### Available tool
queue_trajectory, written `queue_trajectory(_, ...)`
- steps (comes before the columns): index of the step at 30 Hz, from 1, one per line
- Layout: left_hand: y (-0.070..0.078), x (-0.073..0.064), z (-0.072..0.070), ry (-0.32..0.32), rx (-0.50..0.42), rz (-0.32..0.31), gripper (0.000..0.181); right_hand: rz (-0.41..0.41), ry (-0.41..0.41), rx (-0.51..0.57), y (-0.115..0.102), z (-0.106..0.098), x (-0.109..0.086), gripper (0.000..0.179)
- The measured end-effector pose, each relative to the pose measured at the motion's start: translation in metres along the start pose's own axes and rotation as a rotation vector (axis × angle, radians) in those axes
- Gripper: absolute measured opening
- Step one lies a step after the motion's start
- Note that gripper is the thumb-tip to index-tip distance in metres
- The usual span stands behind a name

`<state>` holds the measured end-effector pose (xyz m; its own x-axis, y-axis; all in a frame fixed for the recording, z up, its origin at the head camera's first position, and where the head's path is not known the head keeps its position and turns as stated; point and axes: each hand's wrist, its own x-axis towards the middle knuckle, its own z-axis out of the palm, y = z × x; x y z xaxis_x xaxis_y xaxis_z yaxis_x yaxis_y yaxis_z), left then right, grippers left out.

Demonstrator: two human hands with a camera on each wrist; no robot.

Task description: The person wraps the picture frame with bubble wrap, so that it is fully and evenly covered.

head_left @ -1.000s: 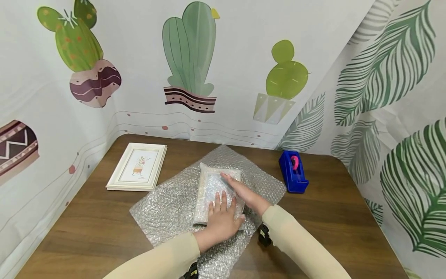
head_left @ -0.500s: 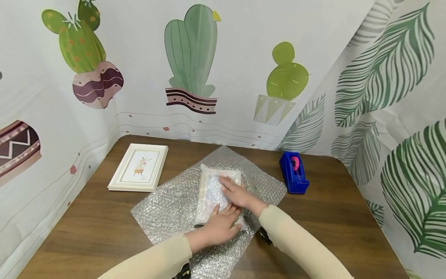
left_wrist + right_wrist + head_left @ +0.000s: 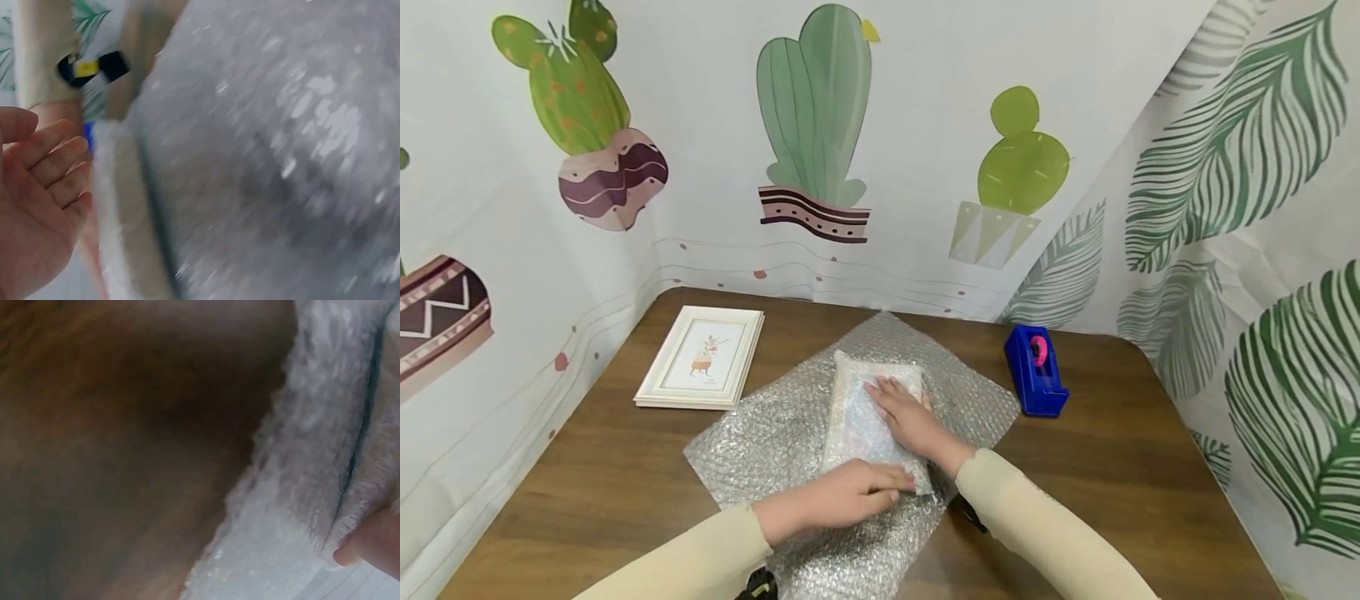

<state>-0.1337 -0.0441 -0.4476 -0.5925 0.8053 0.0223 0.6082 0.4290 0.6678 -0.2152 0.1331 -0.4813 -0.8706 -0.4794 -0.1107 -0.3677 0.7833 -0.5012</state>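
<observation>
A picture frame (image 3: 850, 442) lies with a layer of clear bubble wrap folded over it, on a larger bubble wrap sheet (image 3: 760, 454) set diagonally. My right hand (image 3: 916, 423) rests on top of the wrapped frame, its fingers pointing toward the far left. Its thumb (image 3: 375, 544) shows by the wrapped side edge in the right wrist view. My left hand (image 3: 853, 492) is at the frame's near edge, fingers extended to the right. In the left wrist view, that hand (image 3: 37, 206) has its palm visible beside the wrapped frame side (image 3: 128, 219).
A second cream picture frame (image 3: 658, 387), unwrapped, with a plant print, lies at the far left of the brown wooden table (image 3: 1112, 467). A blue tape dispenser (image 3: 1039, 387) with a pink core stands at the right. A patterned cloth (image 3: 910, 150) hangs behind.
My left hand has slid off the frame's top toward me and left, to its near edge. My right hand has shifted slightly left and flattened onto the wrap.
</observation>
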Motion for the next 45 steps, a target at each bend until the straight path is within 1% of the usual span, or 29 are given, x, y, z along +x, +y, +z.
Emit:
queue_trajectory(2,-0.004,-0.001,-0.009,0.070,0.044,-0.028,0.038,-0.009,0.011,-0.017,-0.001,0.000,0.001,0.052)
queue_trajectory(3,-0.007,-0.001,-0.013,0.101,0.078,-0.054,0.038,-0.012,0.014,-0.027,-0.002,0.000,0.001,0.052)
queue_trajectory(5,-0.015,0.000,-0.018,0.140,0.160,-0.101,0.039,-0.017,0.023,-0.038,-0.003,0.001,0.001,0.052)
queue_trajectory(6,-0.019,0.000,-0.019,0.143,0.199,-0.127,0.040,-0.016,0.023,-0.045,-0.004,0.002,0.001,0.052)
queue_trajectory(8,-0.026,0.001,-0.017,0.131,0.282,-0.146,0.041,-0.016,0.023,-0.055,-0.004,0.004,0.001,0.051)
queue_trajectory(12,-0.034,0.001,-0.004,0.081,0.384,-0.157,0.047,-0.022,0.015,-0.063,-0.006,0.007,0.001,0.051)
queue_trajectory(16,-0.034,-0.004,0.006,0.013,0.481,-0.178,0.055,-0.037,0.028,-0.078,-0.009,0.006,0.002,0.050)
queue_trajectory(19,-0.030,-0.005,0.008,-0.013,0.535,-0.203,0.058,-0.041,0.044,-0.089,-0.009,0.004,0.003,0.050)
queue_trajectory(23,-0.026,-0.004,0.008,-0.015,0.549,-0.215,0.058,-0.037,0.054,-0.092,-0.007,0.004,0.001,0.049)
queue_trajectory(27,-0.023,-0.003,0.010,-0.026,0.532,-0.215,0.059,-0.026,0.057,-0.117,-0.006,0.003,-0.008,0.048)
queue_trajectory(31,-0.022,-0.003,0.011,-0.031,0.518,-0.227,0.059,-0.007,0.051,-0.165,-0.006,0.001,-0.026,0.049)
queue_trajectory(35,-0.022,-0.002,0.010,-0.031,0.512,-0.236,0.060,0.005,0.089,-0.224,-0.009,0.005,-0.048,0.047)
queue_trajectory(37,-0.022,-0.002,0.009,-0.031,0.505,-0.243,0.060,0.015,0.111,-0.212,-0.011,0.008,-0.058,0.046)
queue_trajectory(40,-0.023,-0.003,0.008,-0.036,0.497,-0.254,0.060,0.035,0.132,-0.154,-0.015,0.013,-0.068,0.047)
queue_trajectory(43,-0.023,-0.002,0.007,-0.034,0.467,-0.263,0.060,0.039,0.142,-0.125,-0.015,0.018,-0.071,0.048)
queue_trajectory(45,-0.025,-0.002,0.006,-0.033,0.425,-0.269,0.058,0.037,0.149,-0.133,-0.015,0.020,-0.071,0.048)
